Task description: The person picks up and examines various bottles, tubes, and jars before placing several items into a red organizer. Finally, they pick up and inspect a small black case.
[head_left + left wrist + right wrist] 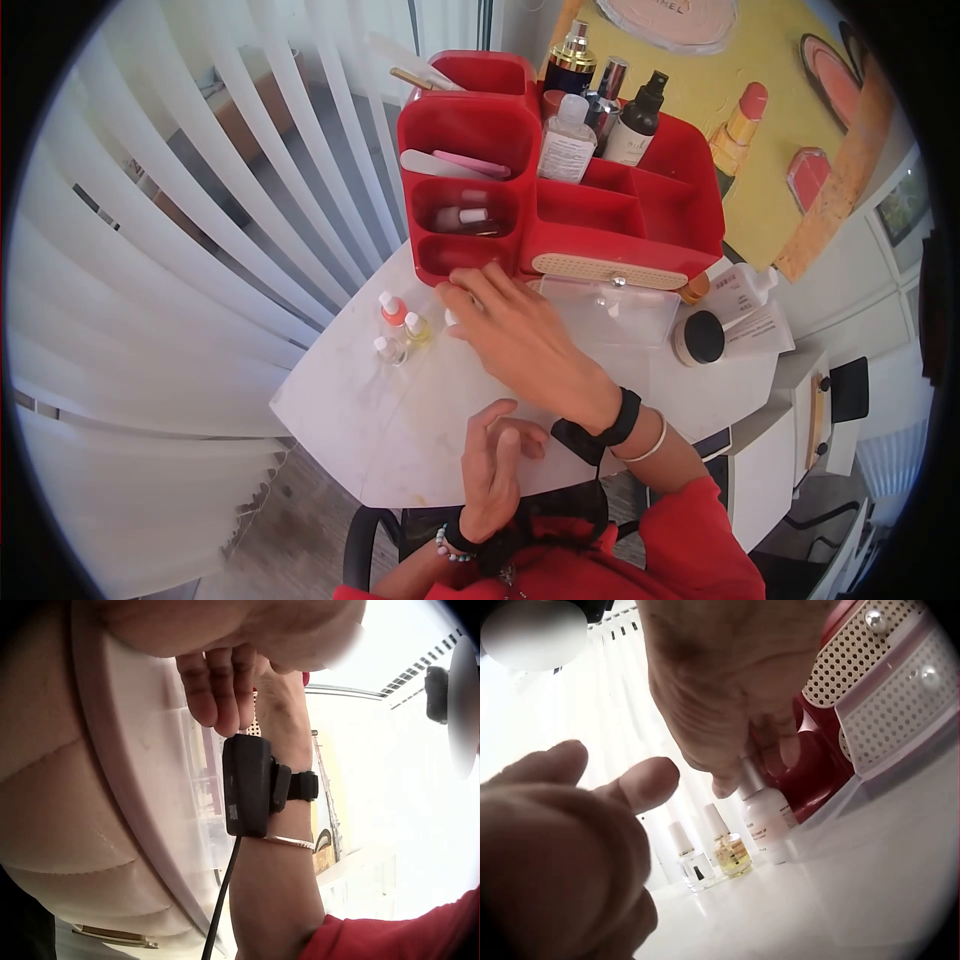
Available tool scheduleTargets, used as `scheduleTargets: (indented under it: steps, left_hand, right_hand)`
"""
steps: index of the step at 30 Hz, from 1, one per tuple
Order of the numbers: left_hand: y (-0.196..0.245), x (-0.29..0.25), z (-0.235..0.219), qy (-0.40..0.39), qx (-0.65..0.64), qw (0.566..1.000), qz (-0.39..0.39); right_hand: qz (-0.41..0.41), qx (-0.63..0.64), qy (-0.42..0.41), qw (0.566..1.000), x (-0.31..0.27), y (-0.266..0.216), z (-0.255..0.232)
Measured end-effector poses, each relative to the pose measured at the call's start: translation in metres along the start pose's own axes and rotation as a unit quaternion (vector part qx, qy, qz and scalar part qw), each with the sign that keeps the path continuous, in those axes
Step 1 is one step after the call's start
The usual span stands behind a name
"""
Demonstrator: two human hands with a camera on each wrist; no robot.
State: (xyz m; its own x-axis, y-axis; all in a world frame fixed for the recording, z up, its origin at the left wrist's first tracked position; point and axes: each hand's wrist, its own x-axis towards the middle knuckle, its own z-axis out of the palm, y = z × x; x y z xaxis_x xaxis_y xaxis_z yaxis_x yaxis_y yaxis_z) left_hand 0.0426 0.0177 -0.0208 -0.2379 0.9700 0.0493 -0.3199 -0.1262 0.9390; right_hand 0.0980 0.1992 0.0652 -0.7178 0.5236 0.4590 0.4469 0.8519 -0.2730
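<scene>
Two hands are at work: our right hand [520, 335] pinches the cap of a small white bottle [765, 821] standing on the table [340, 400] beside the red organizer [640, 225]; our left hand [492, 470] hovers relaxed, holding nothing. We judge the next move is a straight lift toward a compartment.

Red sleeves [690, 540] are worn on both arms, seen at about six o'clock in the head view. On the right wrist, a black strap with a boxy black camera unit [251, 785] is fastened, and a thin black cable [222, 900] is led from it. Beside it, a slim silver bangle [648, 445] is worn. The left wrist is ringed by a beaded bracelet [447, 547].
</scene>
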Motion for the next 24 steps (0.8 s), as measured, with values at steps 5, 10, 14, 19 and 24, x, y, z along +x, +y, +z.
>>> scheduleTargets:
  steps: [5,10,14,19,24]
  left_hand:
    - [0.003,0.002,0.002,0.009,0.027,1.0,0.009]
    - [0.006,0.005,0.007,0.033,0.015,0.999,0.028]
    - [-0.003,0.004,0.002,0.047,0.007,0.995,0.087]
    - [-0.002,0.004,0.014,0.107,0.043,0.985,0.126]
    - [-0.008,0.0,0.0,0.036,0.045,0.99,0.13]
  right_hand:
    - [0.039,0.04,-0.017,0.998,-0.012,0.011,0.008]
    - [0.137,0.181,0.076,0.971,-0.032,-0.011,-0.039]
    - [0.245,0.345,0.127,0.897,-0.061,-0.006,-0.044]
    - [0.262,0.452,0.094,0.847,-0.09,-0.009,-0.041]
    - [0.247,0.455,0.069,0.853,-0.106,-0.008,-0.037]
